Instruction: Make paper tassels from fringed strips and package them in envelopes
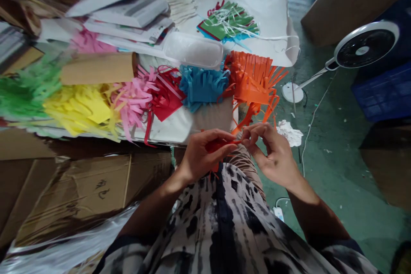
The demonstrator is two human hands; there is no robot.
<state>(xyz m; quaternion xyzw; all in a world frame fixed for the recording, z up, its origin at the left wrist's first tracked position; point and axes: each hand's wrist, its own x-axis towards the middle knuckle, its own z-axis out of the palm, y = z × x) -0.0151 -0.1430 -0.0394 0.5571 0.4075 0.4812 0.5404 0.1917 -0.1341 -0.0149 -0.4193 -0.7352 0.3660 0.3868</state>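
In front of my body, my left hand [207, 152] is closed around an orange-red piece of fringed paper [215, 144], whose cut strips hang out below the fingers. My right hand [271, 150] pinches at the piece's tip, close to the left fingertips. Just beyond the hands, at the table's corner, lies a pile of orange fringed paper [253, 81]. Left of it are a blue fringed bundle [204, 85], a red one [167, 96], a pink one [136, 94] and a yellow one [78, 107]. Most of the held piece is hidden by my fingers.
A clear plastic tray [192, 49] and stacked white packets [128, 13] sit behind the bundles. Green fringed paper with white strings [227, 21] lies farther back. To the right a white fan [366, 47] stands on the floor; cardboard boxes [96, 188] are at lower left.
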